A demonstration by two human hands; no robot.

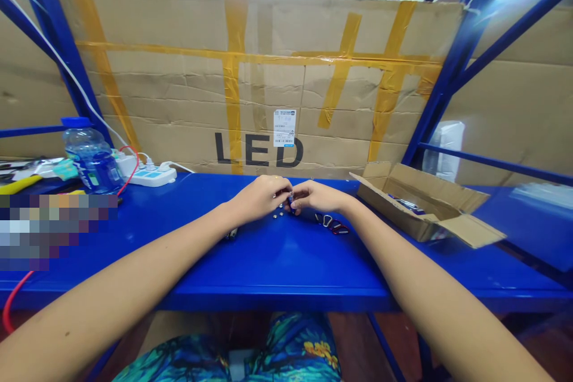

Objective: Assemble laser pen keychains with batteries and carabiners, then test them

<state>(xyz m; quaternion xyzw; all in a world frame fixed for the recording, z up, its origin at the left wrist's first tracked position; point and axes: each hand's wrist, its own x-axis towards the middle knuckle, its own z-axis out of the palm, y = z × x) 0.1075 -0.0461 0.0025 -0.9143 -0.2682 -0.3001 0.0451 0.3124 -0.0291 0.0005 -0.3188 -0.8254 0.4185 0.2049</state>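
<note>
My left hand [262,196] and my right hand [316,196] meet over the blue table, fingertips almost touching. Between them is a small dark blue carabiner [291,199], pinched by my right fingers; its details are too small to read. The left hand's thumb and fingers are closed at its upper end, and whatever they pinch is hidden. Just below the fingers lie several tiny shiny metal pieces [275,216]. A row of carabiners [331,224], black, silver and red, rests under my right wrist. Small dark and metallic items [231,234] show partly behind my left forearm.
An open cardboard box [403,215] with small items inside stands at the right. At the left are a blue-capped bottle [92,158], a white power strip [152,175] and a red cable [132,170]. A large cardboard sheet [188,95] closes off the back between blue posts.
</note>
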